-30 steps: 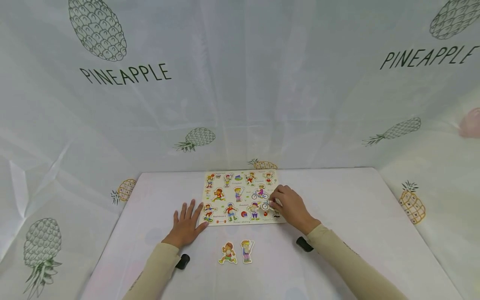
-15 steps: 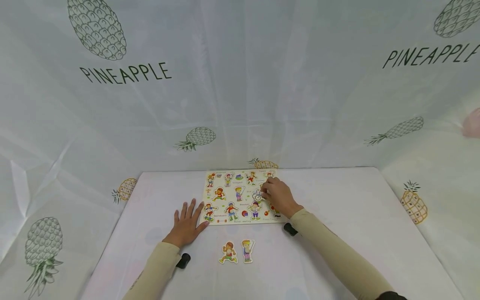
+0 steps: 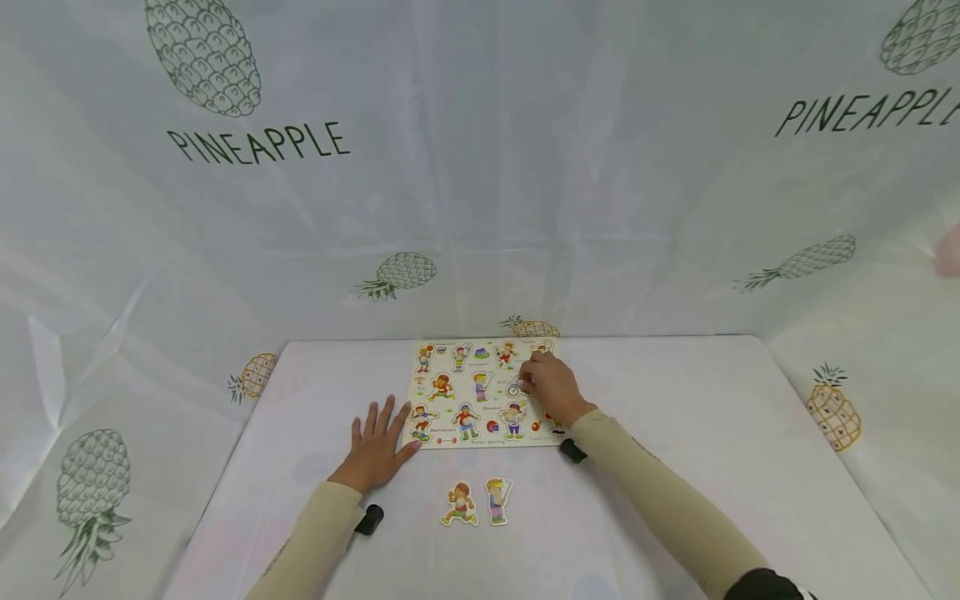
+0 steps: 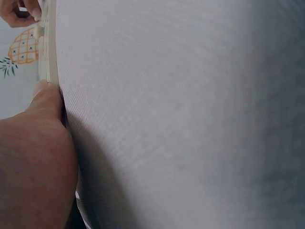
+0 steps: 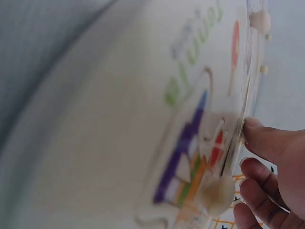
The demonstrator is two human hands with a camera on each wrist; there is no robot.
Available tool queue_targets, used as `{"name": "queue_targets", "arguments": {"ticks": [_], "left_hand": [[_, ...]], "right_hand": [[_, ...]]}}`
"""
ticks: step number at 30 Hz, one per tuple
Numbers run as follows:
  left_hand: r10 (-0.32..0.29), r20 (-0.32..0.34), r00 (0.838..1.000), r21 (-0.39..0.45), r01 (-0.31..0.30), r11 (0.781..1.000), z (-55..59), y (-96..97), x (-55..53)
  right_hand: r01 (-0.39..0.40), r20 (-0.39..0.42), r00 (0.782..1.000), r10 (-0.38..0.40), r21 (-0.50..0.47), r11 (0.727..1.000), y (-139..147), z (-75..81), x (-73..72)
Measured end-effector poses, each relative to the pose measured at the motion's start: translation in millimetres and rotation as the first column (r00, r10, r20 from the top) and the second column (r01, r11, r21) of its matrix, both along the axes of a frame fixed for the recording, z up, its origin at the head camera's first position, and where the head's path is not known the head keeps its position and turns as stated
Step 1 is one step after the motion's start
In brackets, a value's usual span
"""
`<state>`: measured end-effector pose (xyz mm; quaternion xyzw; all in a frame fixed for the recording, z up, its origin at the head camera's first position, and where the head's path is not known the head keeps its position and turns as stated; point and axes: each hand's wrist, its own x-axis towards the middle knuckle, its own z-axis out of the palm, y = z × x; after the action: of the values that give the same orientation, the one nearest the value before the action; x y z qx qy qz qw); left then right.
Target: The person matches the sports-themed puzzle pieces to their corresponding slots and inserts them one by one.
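A cream puzzle board (image 3: 457, 393) with sports figures lies at the back of the table. My left hand (image 3: 375, 450) lies spread at its left edge; in the left wrist view the thumb (image 4: 47, 100) touches the board's side. Over the board's right part, my right hand (image 3: 557, 390) pinches a cyclist puzzle piece at the bicycle picture. The fingers mostly hide this piece; a wheel (image 3: 513, 388) shows beside them. In the right wrist view the thumb (image 5: 264, 138) presses at a thin edge near a round knob (image 5: 217, 195).
Two loose pieces, a runner (image 3: 459, 504) and a golfer (image 3: 498, 502), lie on the white table (image 3: 420, 558) in front of the board. A pineapple-print cloth (image 3: 480, 183) hangs behind and at the sides.
My right hand has moved left and away from me with the cyclist piece, onto the bicycle picture, then shifted only slightly. My left hand has stayed at the board's edge.
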<state>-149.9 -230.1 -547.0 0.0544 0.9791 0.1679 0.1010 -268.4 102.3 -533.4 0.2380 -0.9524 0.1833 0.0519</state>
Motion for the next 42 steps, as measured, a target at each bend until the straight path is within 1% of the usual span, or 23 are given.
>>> {"name": "queue_targets", "arguments": {"ticks": [2, 6, 8, 11, 13, 16, 18, 21, 24, 28, 32, 35, 37, 42], "left_hand": [[-0.001, 0.001, 1.000, -0.004, 0.001, 1.000, 0.7, 0.7, 0.2], [-0.013, -0.034, 0.999, 0.003, 0.013, 1.000, -2.7, -0.2, 0.0], [-0.017, -0.045, 0.999, -0.001, 0.017, 1.000, -5.9, -1.3, -0.6], [-0.011, -0.030, 0.999, -0.005, 0.011, 1.000, -4.8, -1.6, -0.8], [-0.013, -0.034, 0.999, -0.014, 0.013, 1.000, -9.6, -3.3, -1.6], [-0.014, -0.033, 0.999, -0.016, 0.013, 1.000, -12.9, -4.9, -2.0], [-0.018, -0.048, 0.999, -0.019, 0.017, 1.000, -16.7, -6.2, -2.1], [-0.013, -0.041, 0.999, -0.005, 0.013, 1.000, -14.4, -5.3, -1.1], [-0.013, -0.045, 0.999, 0.004, 0.014, 1.000, -14.9, -5.1, -0.4], [-0.018, -0.059, 0.998, -0.005, 0.018, 1.000, -17.5, -5.5, -0.3], [-0.023, -0.072, 0.997, 0.002, 0.023, 1.000, -19.0, -6.4, -0.4], [-0.025, -0.079, 0.997, 0.013, 0.027, 1.000, -18.4, -6.4, -0.4], [-0.029, -0.081, 0.996, 0.004, 0.029, 1.000, -16.6, -5.9, -0.2], [-0.023, -0.054, 0.998, 0.002, 0.024, 1.000, -7.6, -2.8, 0.9]], "right_hand": [[0.002, 0.013, 1.000, -0.002, -0.008, 1.000, -1, 0.1, -0.2], [0.017, 0.011, 1.000, -0.017, -0.007, 1.000, -1, -0.6, 1.3], [0.018, -0.022, 1.000, -0.019, -0.016, 1.000, -1, -2.1, 2.5], [-0.003, -0.105, 0.994, -0.003, -0.052, 0.999, -1, -4.8, 6.7], [-0.023, -0.147, 0.989, 0.013, -0.071, 0.997, -1, -4.3, 12.8], [-0.070, -0.174, 0.983, 0.052, -0.103, 0.992, -3, -0.4, 28.2], [-0.098, -0.166, 0.983, 0.080, -0.104, 0.990, -5, 2.8, 40.8], [-0.152, -0.163, 0.977, 0.134, -0.103, 0.983, -7, 3.5, 60.3], [-0.205, -0.169, 0.967, 0.188, -0.084, 0.975, -9, 0.9, 80.0], [-0.284, -0.181, 0.947, 0.265, -0.088, 0.955, -10, -2.5, 105.1], [-0.341, -0.129, 0.936, 0.328, -0.099, 0.935, -11, -3.7, 126.7], [-0.358, -0.068, 0.933, 0.353, -0.092, 0.929, -11, -4.3, 139.3], [-0.364, -0.040, 0.931, 0.362, -0.086, 0.927, -12, -4.7, 145.2], [-0.381, -0.032, 0.925, 0.379, -0.050, 0.923, -13, -6.3, 152.8]]}}
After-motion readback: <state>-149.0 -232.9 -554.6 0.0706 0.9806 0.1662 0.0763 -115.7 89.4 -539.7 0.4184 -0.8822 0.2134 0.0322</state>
